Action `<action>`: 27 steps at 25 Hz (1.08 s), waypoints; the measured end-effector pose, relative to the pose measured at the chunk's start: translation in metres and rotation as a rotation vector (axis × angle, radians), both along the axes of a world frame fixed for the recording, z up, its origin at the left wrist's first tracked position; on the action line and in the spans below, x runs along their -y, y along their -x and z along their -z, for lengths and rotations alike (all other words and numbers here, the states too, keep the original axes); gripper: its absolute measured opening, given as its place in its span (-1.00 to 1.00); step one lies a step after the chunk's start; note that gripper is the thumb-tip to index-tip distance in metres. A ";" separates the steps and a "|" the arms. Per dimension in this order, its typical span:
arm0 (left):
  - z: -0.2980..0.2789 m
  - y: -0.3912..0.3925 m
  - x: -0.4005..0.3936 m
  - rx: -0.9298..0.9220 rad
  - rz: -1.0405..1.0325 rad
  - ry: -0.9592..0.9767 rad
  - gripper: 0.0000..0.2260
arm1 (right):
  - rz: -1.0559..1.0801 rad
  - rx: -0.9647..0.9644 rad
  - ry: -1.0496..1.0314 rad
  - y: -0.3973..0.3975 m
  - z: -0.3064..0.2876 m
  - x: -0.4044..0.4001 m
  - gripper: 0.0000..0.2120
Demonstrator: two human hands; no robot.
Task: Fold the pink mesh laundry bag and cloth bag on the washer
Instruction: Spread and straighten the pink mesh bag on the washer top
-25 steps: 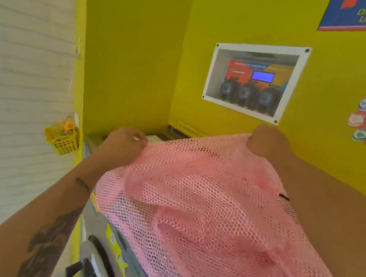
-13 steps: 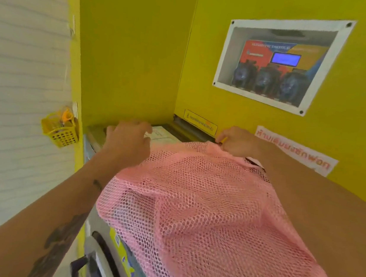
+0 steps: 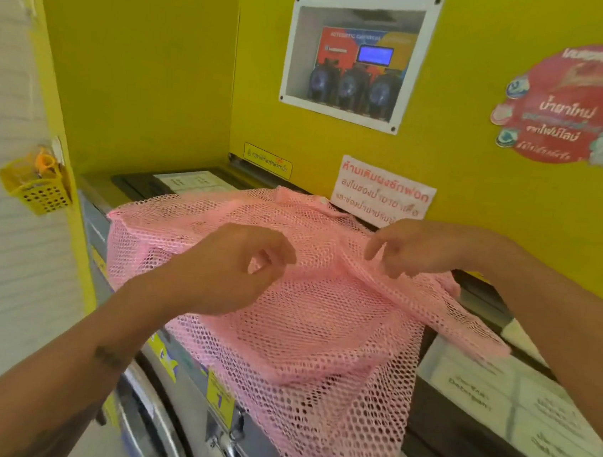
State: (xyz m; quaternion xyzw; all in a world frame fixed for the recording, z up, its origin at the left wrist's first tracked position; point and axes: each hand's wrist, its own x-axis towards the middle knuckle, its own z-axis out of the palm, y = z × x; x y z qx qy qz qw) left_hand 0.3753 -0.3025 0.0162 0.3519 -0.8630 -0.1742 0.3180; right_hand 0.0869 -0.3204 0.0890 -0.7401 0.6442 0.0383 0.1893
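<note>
The pink mesh laundry bag (image 3: 304, 325) lies spread over the washer top (image 3: 137, 183), and its near part hangs down over the washer front. A raised fold runs across its middle. My left hand (image 3: 228, 269) is over the bag's centre-left, thumb and forefinger pinching the left end of that fold. My right hand (image 3: 416, 251) is at the centre-right, its fingers bent down onto the same ridge and pinching the mesh. No cloth bag shows in this view.
Yellow walls close in the washer at the back and left. A framed dispenser panel (image 3: 358, 59) and a paper notice (image 3: 382, 192) hang on the back wall. A small yellow basket (image 3: 36, 183) hangs at the left. Label sheets (image 3: 504, 409) lie to the right.
Both hands have let go of the bag's far edge and pulled back toward me to its middle. The bag now lies flatter on the washer top.
</note>
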 end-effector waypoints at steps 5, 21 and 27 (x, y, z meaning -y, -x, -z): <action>0.012 0.050 -0.069 0.414 0.048 -0.244 -0.76 | 0.084 -0.250 0.020 0.044 0.033 -0.056 -0.58; -0.027 0.065 -0.081 0.036 -0.187 -0.102 -0.75 | 0.408 -0.038 0.552 0.123 0.061 -0.045 -0.84; -0.022 0.062 -0.076 0.132 -0.162 -0.236 -0.70 | 0.212 -0.184 0.124 0.111 0.062 -0.047 -0.78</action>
